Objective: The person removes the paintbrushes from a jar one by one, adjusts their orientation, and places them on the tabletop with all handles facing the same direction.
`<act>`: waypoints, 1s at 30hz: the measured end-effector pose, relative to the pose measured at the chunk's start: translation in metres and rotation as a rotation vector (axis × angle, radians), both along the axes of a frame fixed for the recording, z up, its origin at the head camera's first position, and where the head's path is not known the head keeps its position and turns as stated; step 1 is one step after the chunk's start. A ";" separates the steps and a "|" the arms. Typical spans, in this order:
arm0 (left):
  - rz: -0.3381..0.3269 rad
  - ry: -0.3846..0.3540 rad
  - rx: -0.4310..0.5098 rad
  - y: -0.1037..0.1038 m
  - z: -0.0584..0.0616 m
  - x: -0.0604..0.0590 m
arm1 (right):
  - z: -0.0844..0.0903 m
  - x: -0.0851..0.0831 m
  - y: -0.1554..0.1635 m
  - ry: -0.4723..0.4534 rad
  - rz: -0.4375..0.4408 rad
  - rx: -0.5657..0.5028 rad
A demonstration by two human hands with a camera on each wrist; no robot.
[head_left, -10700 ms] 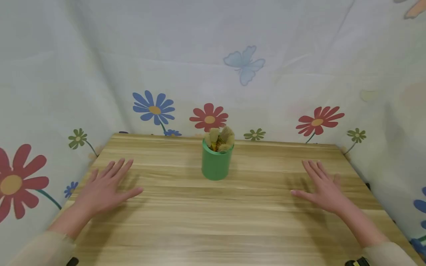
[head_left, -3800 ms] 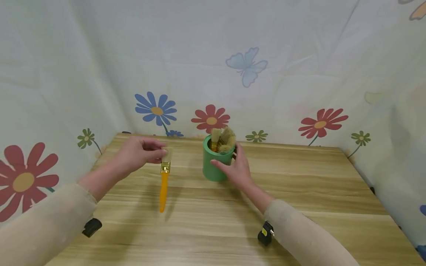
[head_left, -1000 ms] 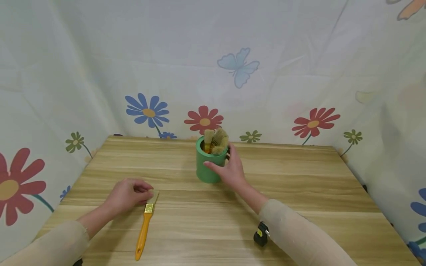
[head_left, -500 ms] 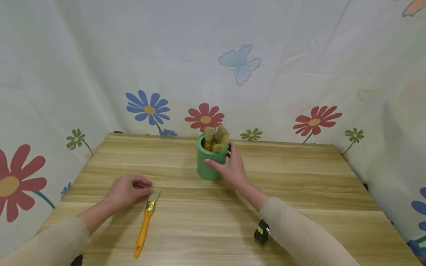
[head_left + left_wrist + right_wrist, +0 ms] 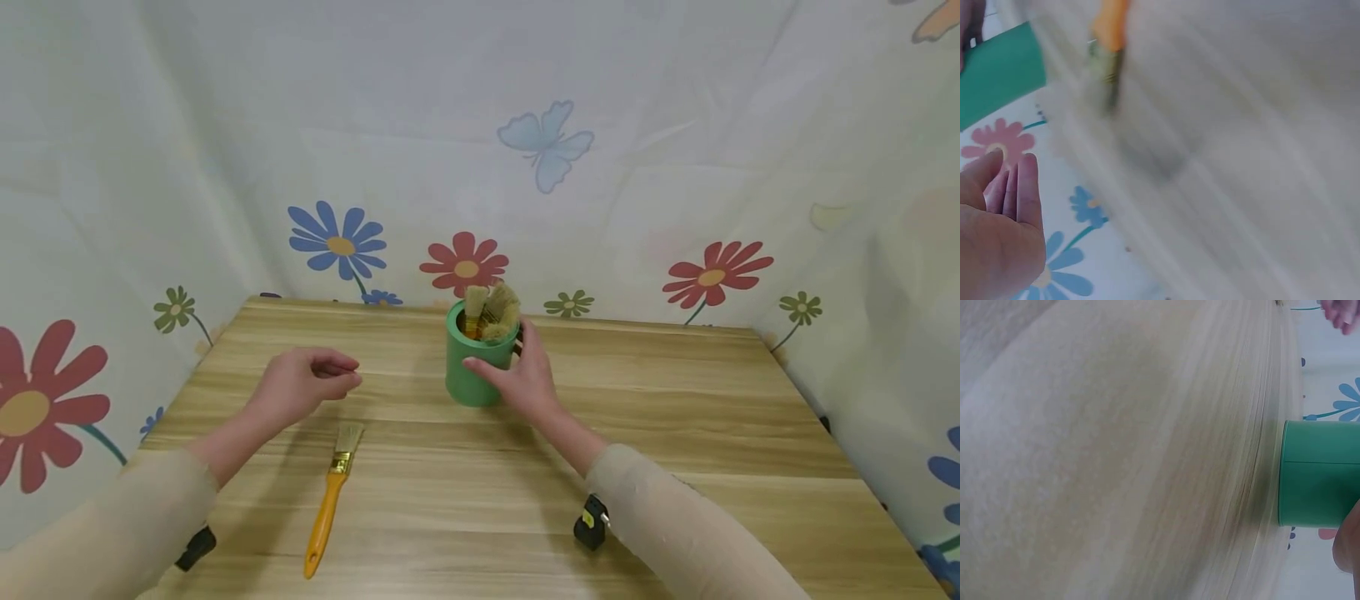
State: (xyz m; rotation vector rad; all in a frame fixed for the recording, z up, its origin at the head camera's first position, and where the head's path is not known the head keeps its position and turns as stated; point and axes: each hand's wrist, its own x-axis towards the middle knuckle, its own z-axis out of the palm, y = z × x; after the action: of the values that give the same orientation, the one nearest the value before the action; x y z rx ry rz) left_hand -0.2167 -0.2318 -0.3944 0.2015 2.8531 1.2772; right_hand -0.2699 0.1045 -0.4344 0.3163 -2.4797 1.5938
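A paintbrush [image 5: 327, 500] with an orange handle, a gold-coloured ferrule and pale bristles lies flat on the table. Just above its bristle end hovers my left hand [image 5: 303, 385], fingers loosely bent and nothing held; the left wrist view shows the same bare hand [image 5: 1007, 231]. My right hand [image 5: 528, 379] grips the green cylindrical holder [image 5: 471, 375], thumb on the near side and fingers round the far right. Several more brushes [image 5: 489, 312] stand in it, bristles up. In the right wrist view the holder [image 5: 1319, 475] sits upright on the table, with a thumb against it.
The wooden table [image 5: 675, 400] ends at a white cloth backdrop [image 5: 420, 125] printed with flowers and a butterfly. Dark wrist devices [image 5: 591, 523] hang under both sleeves.
My left hand took a brush to the left of the holder, laid it down nearer the front, let go and rose away from it. My right hand has kept holding the green holder.
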 end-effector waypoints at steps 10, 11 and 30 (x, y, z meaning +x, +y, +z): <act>0.002 0.037 -0.012 0.027 0.038 -0.023 | 0.001 -0.001 0.004 0.015 -0.007 -0.002; 0.002 0.043 -0.014 0.030 0.040 -0.026 | 0.002 -0.001 0.005 0.018 -0.006 -0.002; -0.026 0.069 0.084 0.071 0.058 -0.052 | 0.000 -0.001 0.002 0.026 0.010 -0.022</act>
State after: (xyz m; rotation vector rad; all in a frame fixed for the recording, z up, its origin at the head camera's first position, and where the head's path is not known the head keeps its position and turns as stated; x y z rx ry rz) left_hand -0.2690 -0.1611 -0.3369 0.2884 2.8454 1.4132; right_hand -0.2704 0.1061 -0.4348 0.3452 -2.4438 1.6093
